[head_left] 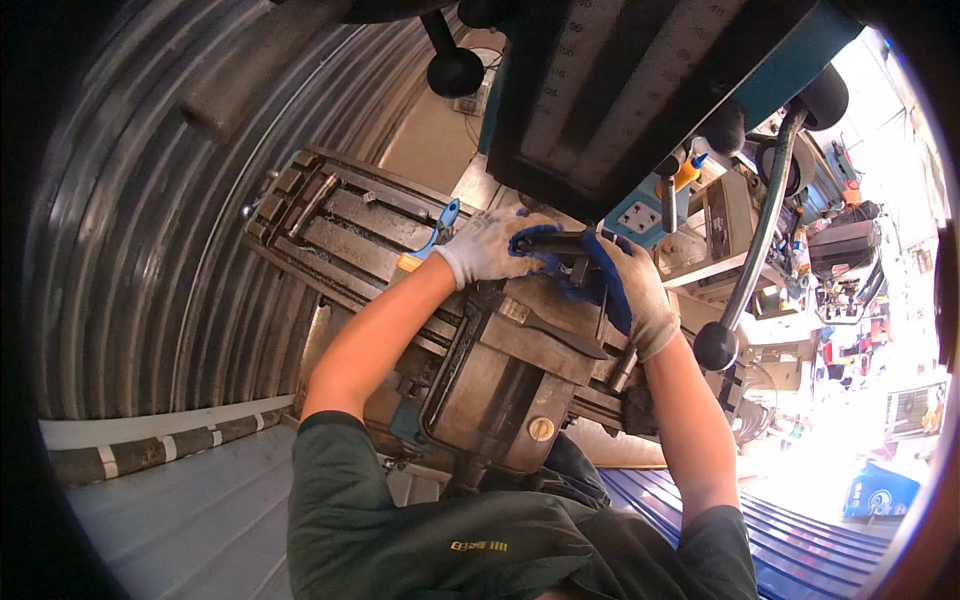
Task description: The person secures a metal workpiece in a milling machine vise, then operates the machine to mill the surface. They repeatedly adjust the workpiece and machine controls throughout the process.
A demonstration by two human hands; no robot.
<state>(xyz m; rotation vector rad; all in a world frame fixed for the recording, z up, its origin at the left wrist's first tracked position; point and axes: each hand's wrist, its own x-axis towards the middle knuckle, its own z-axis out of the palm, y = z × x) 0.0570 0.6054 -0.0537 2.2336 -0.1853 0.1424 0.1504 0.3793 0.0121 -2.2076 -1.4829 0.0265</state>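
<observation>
Gripping dark bar-shaped part (558,243) with both gloved hands: left hand (498,246) curled at its left end, right hand (635,285) bent around its right end, some fingertips hidden. Part is at far side of vise (535,348), contact unclear; blue-handled brush (446,220) lies just beside left hand.

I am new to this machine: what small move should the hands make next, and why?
Probably, test gently whether the dark metal part sits firm, because the left hand and right hand are both at it, and the picture does not show whether the vise clamps it.
</observation>
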